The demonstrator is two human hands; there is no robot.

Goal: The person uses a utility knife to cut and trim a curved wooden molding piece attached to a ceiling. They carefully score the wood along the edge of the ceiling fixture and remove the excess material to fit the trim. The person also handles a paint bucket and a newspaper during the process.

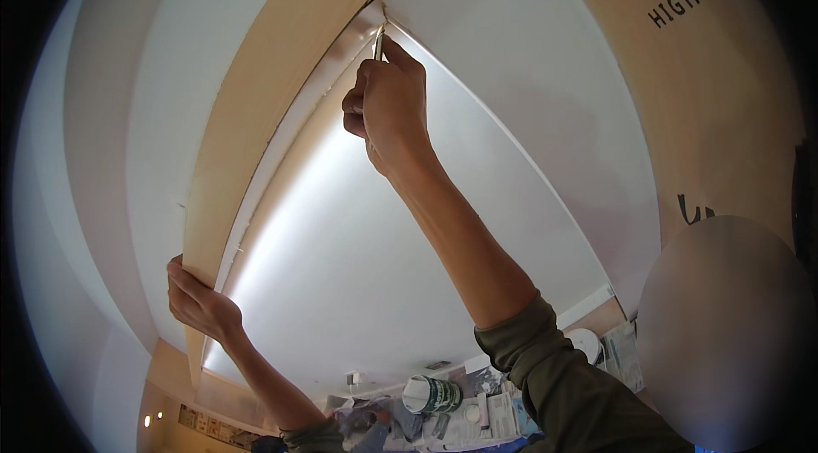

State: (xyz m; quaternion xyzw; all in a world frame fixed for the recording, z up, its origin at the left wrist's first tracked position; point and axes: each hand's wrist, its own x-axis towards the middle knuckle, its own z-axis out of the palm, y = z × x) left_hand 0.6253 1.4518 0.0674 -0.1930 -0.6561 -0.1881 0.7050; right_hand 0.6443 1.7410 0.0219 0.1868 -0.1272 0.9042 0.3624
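Observation:
My right hand [394, 108] is raised to the pointed corner of a recessed white panel. Its fingers are closed around a slim, metal-looking tool [379, 46], whose tip is at the corner; most of the tool is hidden in the grip. On the left, a long tan board [273, 69] runs down from that corner, with a rough upper end and a pale strip [281, 142] along its inner side. My left hand [200, 304] is closed around the lower part of this board, thumb on its face and fingertips partly hidden behind its outer edge.
Bright light falls along the inner side of the white panel [409, 265]. A tan sheet with dark lettering [716, 112] fills the right side. At the bottom are a tub [430, 394], newspaper [503, 419] and several small items. A blurred oval [724, 334] covers the lower right.

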